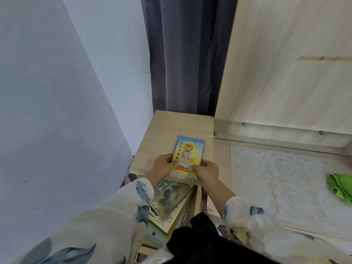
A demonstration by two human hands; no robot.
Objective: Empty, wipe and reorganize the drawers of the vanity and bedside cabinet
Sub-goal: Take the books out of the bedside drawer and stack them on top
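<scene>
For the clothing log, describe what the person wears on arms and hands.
Both the left sleeve and right sleeve are loose cream fabric printed with grey-blue leaves and yellow touches. The left hand and right hand are bare, no gloves.

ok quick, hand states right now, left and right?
Left hand: gripping the book at its near-left edge.
Right hand: gripping the same book's near-right corner.

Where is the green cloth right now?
Head view, far right edge: the green cloth lies on the lace mat on the vanity, well right of the bedside cabinet.
</scene>
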